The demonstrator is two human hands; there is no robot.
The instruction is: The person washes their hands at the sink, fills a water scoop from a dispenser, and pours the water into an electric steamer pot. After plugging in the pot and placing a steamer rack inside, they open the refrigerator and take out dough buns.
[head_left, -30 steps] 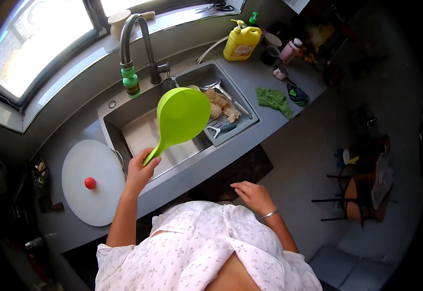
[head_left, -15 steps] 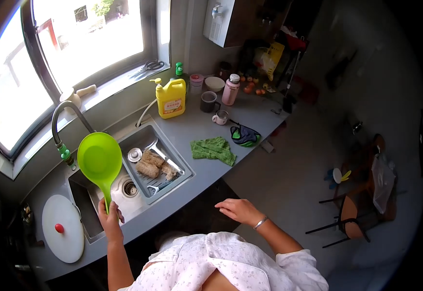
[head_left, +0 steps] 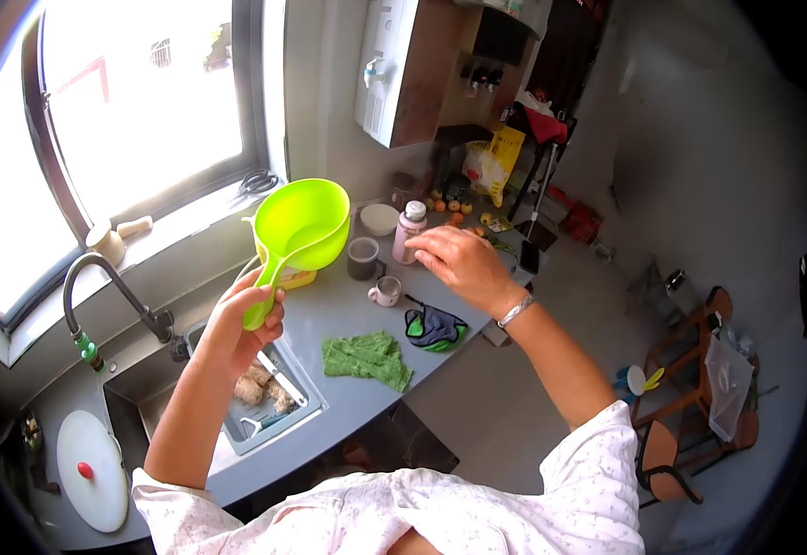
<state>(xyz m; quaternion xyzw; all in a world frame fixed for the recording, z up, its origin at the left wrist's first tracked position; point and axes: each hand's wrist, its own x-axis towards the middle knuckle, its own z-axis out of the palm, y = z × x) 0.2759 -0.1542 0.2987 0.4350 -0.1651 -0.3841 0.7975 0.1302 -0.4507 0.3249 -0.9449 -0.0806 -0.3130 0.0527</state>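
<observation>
A lime-green water dipper (head_left: 306, 217) is raised above the counter, its bowl tipped so that its inside shows. My left hand (head_left: 240, 326) is closed round the handle. Behind the bowl, a yellow jug (head_left: 301, 277) is mostly hidden. My right hand (head_left: 466, 266) is held out over the counter, fingers stretched and holding nothing. Its fingertips overlap the pink bottle (head_left: 407, 242) in view; I see no clear grip on it. Below are a dark mug (head_left: 363, 259), a small pale cup (head_left: 385, 292) and a dark-and-green cloth item (head_left: 435, 329).
A green cloth (head_left: 366, 359) lies on the counter (head_left: 348, 407). The sink (head_left: 130, 393) has a tap (head_left: 107, 264) and a grey tray (head_left: 306, 418) holding brown scrubbers. A white lid (head_left: 93, 462) lies at the left. Chairs (head_left: 667, 453) stand on the floor at right.
My left hand has lifted the dipper up and right, from over the sink to in front of the yellow jug. My right hand has risen from the counter edge towards the pink bottle.
</observation>
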